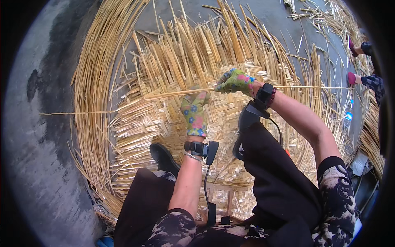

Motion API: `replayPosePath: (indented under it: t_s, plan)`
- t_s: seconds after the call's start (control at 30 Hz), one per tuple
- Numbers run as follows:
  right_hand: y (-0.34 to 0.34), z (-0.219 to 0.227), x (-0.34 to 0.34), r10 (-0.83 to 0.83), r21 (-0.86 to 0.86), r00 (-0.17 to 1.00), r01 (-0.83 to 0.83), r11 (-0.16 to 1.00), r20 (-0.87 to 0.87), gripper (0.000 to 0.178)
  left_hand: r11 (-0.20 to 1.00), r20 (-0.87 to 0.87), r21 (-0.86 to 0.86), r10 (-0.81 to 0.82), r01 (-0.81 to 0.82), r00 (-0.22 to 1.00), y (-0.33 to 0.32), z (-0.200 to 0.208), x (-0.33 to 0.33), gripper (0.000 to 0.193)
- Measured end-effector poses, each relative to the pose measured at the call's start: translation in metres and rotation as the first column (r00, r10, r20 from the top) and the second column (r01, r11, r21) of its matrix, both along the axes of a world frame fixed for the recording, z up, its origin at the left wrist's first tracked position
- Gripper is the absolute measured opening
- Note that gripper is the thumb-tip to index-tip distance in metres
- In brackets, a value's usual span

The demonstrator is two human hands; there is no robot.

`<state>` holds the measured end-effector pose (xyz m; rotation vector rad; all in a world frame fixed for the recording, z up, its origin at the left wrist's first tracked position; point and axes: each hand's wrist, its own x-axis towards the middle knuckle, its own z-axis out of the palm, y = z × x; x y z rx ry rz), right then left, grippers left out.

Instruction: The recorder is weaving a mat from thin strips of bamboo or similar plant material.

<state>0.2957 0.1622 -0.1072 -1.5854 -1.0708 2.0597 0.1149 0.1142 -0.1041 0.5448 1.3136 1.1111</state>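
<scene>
A long, pale split reed (pixel 164 95) stretches crosswise in front of me, its thin ends reaching far to the left and right. My right hand (pixel 236 81), in a green flowered glove, is closed on this reed with the fingertips pinched together. Just left of it, my left hand (pixel 195 114), gloved alike, has its fingers curled at the same reed; its fingertips are partly hidden. Beneath both hands spreads a woven reed mat (pixel 222 119) with a slanting pattern. Loose reed ends (pixel 181 57) fan out along its far edge.
Long reeds (pixel 96 61) lie in a bundle along the left of the mat. My shoe (pixel 163 158) rests on the weave. Another person's foot (pixel 353 78) shows at the right, near a plastic bottle (pixel 348 117). More reeds (pixel 372 131) are piled there on the grey floor (pixel 45 164).
</scene>
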Motion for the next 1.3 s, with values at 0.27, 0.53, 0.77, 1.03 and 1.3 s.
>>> replayPosePath:
  t_s: [0.27, 0.53, 0.77, 1.03, 1.3]
  plan:
    - [-0.006, 0.0, -0.002, 0.055, 0.098, 0.998, -0.055, 0.994, -0.006, 0.016, 0.999, 0.054, -0.044, 0.012, -0.01, 0.998, -0.003, -0.003, -0.002, 0.02]
    - [-0.014, 0.012, -0.014, 0.168, 0.474, 0.857, -0.421, 0.773, 0.487, 0.019, 0.996, 0.08, -0.091, 0.032, -0.024, 0.996, -0.002, -0.009, -0.005, 0.027]
    - [-0.019, 0.006, -0.013, 0.011, 0.664, 0.94, -0.249, 0.705, 0.341, 0.021, 0.998, 0.084, -0.06, 0.019, -0.014, 0.996, -0.002, 0.001, 0.002, 0.02]
    - [-0.034, 0.01, 0.05, 0.051, 0.355, 0.951, -0.163, 0.921, 0.305, 0.024, 0.969, 0.144, -0.085, 0.241, -0.231, 0.96, 0.011, -0.008, -0.043, 0.021]
    - [-0.037, 0.024, 0.033, 0.048, 0.063, 0.979, -0.062, 0.996, 0.199, 0.018, 0.999, 0.06, -0.044, 0.026, -0.024, 0.998, -0.007, -0.023, -0.028, 0.026]
